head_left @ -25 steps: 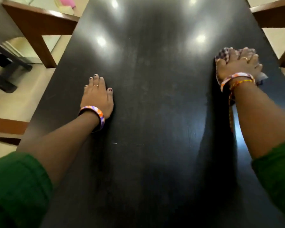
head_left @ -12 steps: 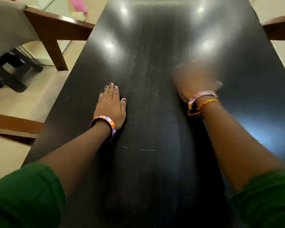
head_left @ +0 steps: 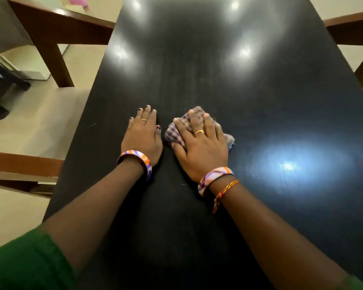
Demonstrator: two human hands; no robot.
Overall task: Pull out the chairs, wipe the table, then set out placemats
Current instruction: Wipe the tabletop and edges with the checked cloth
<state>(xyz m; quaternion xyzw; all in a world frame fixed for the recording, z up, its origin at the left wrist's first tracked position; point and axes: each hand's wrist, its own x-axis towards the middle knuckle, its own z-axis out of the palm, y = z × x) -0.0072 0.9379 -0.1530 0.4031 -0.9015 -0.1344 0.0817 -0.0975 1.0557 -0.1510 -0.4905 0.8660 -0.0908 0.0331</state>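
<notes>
Right hand point(head_left: 199, 147) presses checked cloth point(head_left: 176, 132) flat on table point(head_left: 260, 101) – left hand point(head_left: 142, 135) spread beside it

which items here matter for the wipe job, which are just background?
In use: table; cloth pressed under right hand; left hand flat on the table; chairs.
Background: pink item on the floor, dark stand at left.

table point(head_left: 228, 84): dark wood grain, glossy | cloth point(head_left: 176, 132): checked woven fabric, matt | chair point(head_left: 57, 36): brown wood, smooth
</notes>
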